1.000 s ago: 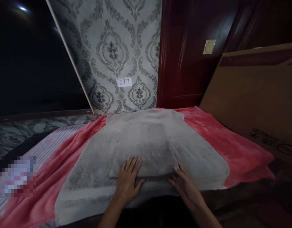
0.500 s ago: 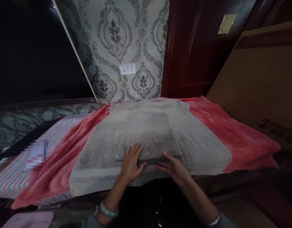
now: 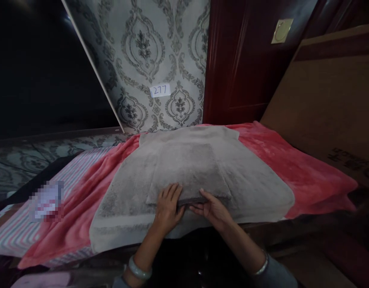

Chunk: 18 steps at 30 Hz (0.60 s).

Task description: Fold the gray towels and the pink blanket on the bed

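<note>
A folded grey towel (image 3: 187,168), plush and roughly square, lies in the middle of a larger spread grey towel (image 3: 124,192). My left hand (image 3: 168,206) rests on its near left part, fingers stretched flat on top and the thumb down by the near edge. At the near edge, right of centre, my right hand (image 3: 216,210) has its thumb on top and its fingers below, gripping the towel's edge. How far those fingers reach underneath is hidden.
A coral-red blanket (image 3: 280,172) lies beneath the large towel, over striped fabric (image 3: 10,232) at the left. A big cardboard box (image 3: 331,108) leans at the right. A dark screen (image 3: 46,72) stands back left, before patterned wallpaper with a paper label "277" (image 3: 160,90).
My right hand has slid a little left along the near edge, closer to my left hand. My left hand's thumb has drawn in toward the edge. The towels look unmoved.
</note>
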Each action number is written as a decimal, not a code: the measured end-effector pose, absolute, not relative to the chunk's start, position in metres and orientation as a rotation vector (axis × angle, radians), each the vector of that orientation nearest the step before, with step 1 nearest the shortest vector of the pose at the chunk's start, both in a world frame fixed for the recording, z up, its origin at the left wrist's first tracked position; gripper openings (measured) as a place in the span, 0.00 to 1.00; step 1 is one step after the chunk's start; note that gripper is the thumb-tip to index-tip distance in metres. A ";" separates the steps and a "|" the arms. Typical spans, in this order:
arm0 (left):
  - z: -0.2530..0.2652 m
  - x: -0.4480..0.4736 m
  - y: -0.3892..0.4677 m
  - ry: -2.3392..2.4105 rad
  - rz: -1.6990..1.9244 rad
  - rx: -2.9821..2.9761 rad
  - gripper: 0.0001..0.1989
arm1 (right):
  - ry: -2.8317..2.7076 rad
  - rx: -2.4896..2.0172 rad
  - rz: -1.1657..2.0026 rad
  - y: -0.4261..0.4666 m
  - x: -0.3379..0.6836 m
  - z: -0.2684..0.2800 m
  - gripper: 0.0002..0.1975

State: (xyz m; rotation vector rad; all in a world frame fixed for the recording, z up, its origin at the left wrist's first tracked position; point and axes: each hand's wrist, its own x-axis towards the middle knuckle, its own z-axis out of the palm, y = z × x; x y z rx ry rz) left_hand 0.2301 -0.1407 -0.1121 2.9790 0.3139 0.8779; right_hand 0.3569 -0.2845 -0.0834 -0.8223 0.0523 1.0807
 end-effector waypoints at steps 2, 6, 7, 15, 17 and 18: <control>-0.107 0.231 -0.141 0.325 0.899 3.009 0.31 | 0.050 -0.808 1.088 -0.280 0.358 -0.082 0.13; -0.098 0.233 -0.135 0.406 1.047 3.067 0.29 | 0.031 -0.780 1.037 -0.274 0.357 -0.084 0.10; -0.097 0.233 -0.133 0.412 1.066 3.079 0.28 | 0.029 -0.775 1.028 -0.274 0.356 -0.087 0.10; -0.109 0.230 -0.125 0.269 1.093 3.108 0.26 | 0.052 -0.764 0.952 -0.307 0.375 -0.115 0.12; -0.109 0.230 -0.125 0.270 1.095 3.103 0.27 | 0.067 -0.789 0.846 -0.319 0.396 -0.114 0.12; -0.108 0.231 -0.125 0.266 1.095 3.104 0.27 | 0.066 -0.811 0.815 -0.323 0.408 -0.112 0.12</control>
